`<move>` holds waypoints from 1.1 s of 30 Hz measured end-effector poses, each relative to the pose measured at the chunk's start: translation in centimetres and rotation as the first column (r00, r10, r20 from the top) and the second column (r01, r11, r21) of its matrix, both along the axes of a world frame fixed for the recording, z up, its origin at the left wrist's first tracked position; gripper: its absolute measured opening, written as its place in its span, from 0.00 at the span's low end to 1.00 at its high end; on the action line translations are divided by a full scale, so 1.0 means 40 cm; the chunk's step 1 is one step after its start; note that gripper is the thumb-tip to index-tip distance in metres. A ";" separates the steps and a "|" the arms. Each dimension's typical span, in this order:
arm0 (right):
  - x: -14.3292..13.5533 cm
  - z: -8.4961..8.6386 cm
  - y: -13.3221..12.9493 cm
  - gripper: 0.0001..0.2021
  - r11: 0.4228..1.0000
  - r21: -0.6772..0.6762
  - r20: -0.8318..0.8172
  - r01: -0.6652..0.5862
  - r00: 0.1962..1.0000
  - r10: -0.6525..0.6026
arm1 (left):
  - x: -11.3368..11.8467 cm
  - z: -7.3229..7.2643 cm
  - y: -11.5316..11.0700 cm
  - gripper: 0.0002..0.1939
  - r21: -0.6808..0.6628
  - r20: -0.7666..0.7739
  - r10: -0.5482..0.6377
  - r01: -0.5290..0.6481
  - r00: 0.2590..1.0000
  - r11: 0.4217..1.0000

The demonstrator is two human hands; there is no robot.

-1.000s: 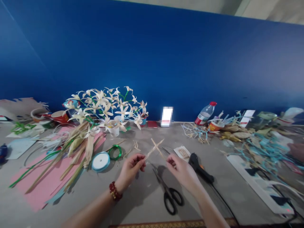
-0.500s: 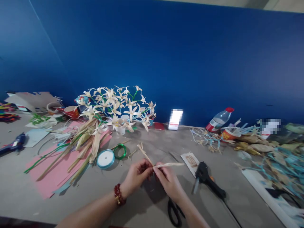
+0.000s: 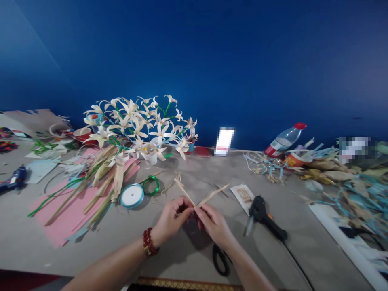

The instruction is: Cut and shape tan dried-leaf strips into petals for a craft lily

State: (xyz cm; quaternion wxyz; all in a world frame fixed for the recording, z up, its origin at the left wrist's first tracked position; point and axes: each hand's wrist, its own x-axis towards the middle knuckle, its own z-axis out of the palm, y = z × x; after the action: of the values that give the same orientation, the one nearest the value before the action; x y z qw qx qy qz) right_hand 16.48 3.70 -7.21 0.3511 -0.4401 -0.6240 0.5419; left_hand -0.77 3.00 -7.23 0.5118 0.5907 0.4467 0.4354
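Left fingers and right fingers pinch pale strips, splayed forward-left and forward-right

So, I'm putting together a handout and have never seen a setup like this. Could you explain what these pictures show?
There is no machine here, just a person's bare hands. The single view comes from a camera worn on the head, looking forward and down, so the arms enter from the bottom.

The left hand, with a dark red bracelet on its wrist, and the right hand meet, pinching pale strips that spread into a V.

On the grey table, a ribbon spool lies to the left, beside pink paper. White flowers stand behind. A black glue gun lies to the right, and a black handle loop shows near the right forearm.
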 end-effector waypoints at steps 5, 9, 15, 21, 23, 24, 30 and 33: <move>-0.008 0.016 -0.012 0.24 0.936 -0.350 -0.195 -0.037 0.980 -0.034 | -0.010 0.013 -0.001 0.12 0.094 -0.097 -0.039 0.048 0.995 0.994; 0.006 0.041 -0.016 0.22 0.867 -0.483 -0.356 -0.125 0.932 -0.064 | -0.016 0.005 0.005 0.12 0.070 -0.048 -0.008 0.011 0.999 0.997; 0.093 0.069 0.019 0.23 0.884 -0.439 -0.537 -0.162 0.836 -0.114 | -0.021 -0.012 0.036 0.16 -0.043 0.135 0.056 -0.050 0.989 0.998; 0.050 0.042 0.017 0.20 0.948 -0.302 -0.267 0.098 0.946 -0.182 | -0.013 -0.007 0.024 0.14 -0.024 0.103 0.057 -0.055 0.993 0.998; 0.018 0.029 -0.001 0.20 0.974 -0.225 -0.149 -0.006 0.989 -0.028 | -0.010 -0.003 0.014 0.12 0.009 0.049 0.032 -0.033 0.998 0.999; 0.006 0.024 -0.010 0.21 0.986 -0.164 -0.104 -0.026 0.995 0.009 | -0.009 -0.001 0.009 0.12 0.026 0.030 0.026 -0.027 0.999 0.999; 0.022 0.022 -0.003 0.18 0.959 -0.064 -0.223 0.278 0.932 -0.285 | -0.014 0.011 0.002 0.12 0.097 0.036 0.050 -0.053 0.998 0.994; 0.037 0.023 0.020 0.15 0.858 -0.164 -0.444 0.487 0.740 -0.505 | -0.016 0.012 0.000 0.12 0.104 0.018 0.065 -0.067 0.998 0.992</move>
State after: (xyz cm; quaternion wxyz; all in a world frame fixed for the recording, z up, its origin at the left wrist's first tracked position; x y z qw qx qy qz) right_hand 17.96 4.49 -6.29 0.6153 -0.4511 -0.3695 0.5304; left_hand -1.40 3.02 -6.76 0.4689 0.5983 0.4388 0.4792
